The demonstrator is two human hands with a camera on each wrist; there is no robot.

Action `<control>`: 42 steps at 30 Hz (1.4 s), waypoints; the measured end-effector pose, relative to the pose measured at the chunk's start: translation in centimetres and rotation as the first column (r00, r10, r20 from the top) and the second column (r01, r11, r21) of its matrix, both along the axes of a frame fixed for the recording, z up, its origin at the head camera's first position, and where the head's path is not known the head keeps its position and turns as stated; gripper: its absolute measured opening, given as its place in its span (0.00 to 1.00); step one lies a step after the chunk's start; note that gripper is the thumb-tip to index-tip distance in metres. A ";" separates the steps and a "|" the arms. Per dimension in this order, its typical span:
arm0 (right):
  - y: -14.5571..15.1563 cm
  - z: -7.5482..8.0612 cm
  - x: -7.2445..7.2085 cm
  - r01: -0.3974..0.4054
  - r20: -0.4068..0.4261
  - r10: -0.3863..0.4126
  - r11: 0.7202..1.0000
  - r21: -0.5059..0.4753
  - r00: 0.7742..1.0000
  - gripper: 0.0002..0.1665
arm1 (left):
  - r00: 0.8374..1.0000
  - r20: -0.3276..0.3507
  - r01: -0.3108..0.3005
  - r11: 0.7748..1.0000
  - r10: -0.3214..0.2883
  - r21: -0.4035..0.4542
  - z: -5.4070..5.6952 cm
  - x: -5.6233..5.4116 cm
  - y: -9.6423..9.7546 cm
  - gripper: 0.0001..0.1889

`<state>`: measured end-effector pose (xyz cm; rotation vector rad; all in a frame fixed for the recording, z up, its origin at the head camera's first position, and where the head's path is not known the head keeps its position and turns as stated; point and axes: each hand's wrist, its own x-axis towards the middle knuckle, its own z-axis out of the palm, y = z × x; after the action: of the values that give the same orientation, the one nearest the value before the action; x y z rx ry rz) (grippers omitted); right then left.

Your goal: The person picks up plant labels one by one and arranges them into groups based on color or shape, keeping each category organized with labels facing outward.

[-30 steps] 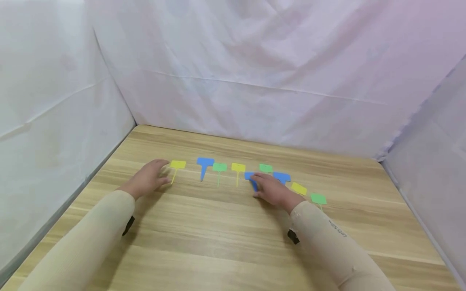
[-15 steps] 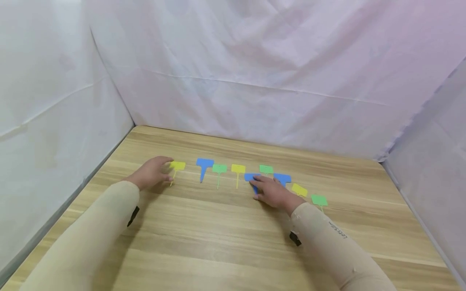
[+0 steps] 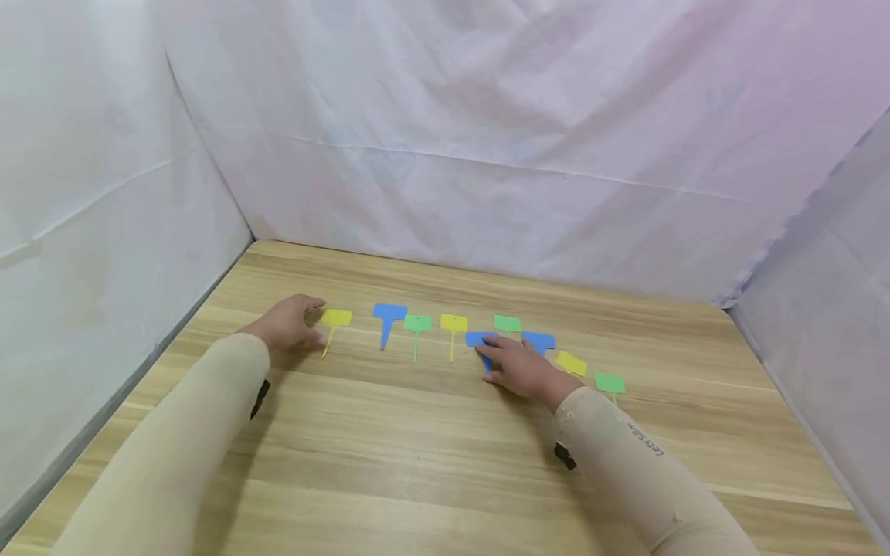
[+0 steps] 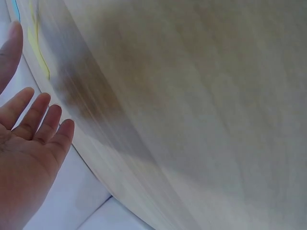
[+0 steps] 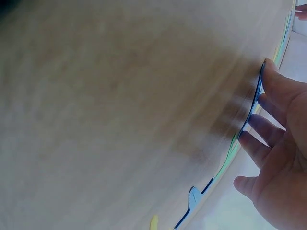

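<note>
Several flat T-shaped plant labels lie in an uneven row on the wooden table. My left hand (image 3: 287,321) is at the leftmost yellow plant label (image 3: 337,317), its fingers loosely spread at the label's left side; whether they touch it I cannot tell. In the left wrist view the palm and relaxed fingers (image 4: 56,132) show, with a yellow label (image 4: 38,52) beyond the thumb. My right hand (image 3: 523,366) rests with loosely extended fingers on a blue plant label (image 3: 480,338), hiding part of its stem. The right wrist view shows that blue label's edge (image 5: 257,88) at the thumb.
Between the hands lie a blue label (image 3: 390,312), a green label (image 3: 418,323) and a yellow label (image 3: 454,323). Around the right hand are a green label (image 3: 507,323), a blue label (image 3: 539,340), a yellow label (image 3: 572,363) and a green label (image 3: 609,382). White cloth walls (image 3: 445,201) border the table (image 3: 389,463).
My left hand has shifted slightly farther back beside the leftmost yellow label. My right hand stays nearly still on the blue label. The labels keep practically the same layout.
</note>
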<state>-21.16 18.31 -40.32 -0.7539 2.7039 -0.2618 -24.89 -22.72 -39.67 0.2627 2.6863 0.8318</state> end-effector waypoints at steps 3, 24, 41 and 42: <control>0.0 0.0 0.1 0.002 0.001 -0.002 1.000 0.005 1.000 0.35 | 1.000 -0.010 0.004 1.000 -0.004 -0.010 0.0 -0.1 0.3 0.44; 0.1 0.3 0.6 0.013 0.006 -0.013 1.000 0.013 1.000 0.35 | 0.999 0.051 0.002 0.996 0.002 -0.092 -0.1 -0.4 1.1 0.46; -0.1 0.7 0.9 0.011 0.003 -0.011 1.000 0.012 1.000 0.34 | 0.996 0.087 0.008 0.995 0.000 -0.096 0.5 -0.7 1.3 0.44; -0.1 0.7 0.9 0.012 0.005 -0.012 1.000 0.012 1.000 0.34 | 0.996 0.090 0.003 0.996 0.006 -0.093 0.5 -0.8 1.3 0.44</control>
<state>-20.28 18.21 -39.61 -0.7321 2.7033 -0.2499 -25.66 -21.38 -39.20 0.1965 2.6326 0.6989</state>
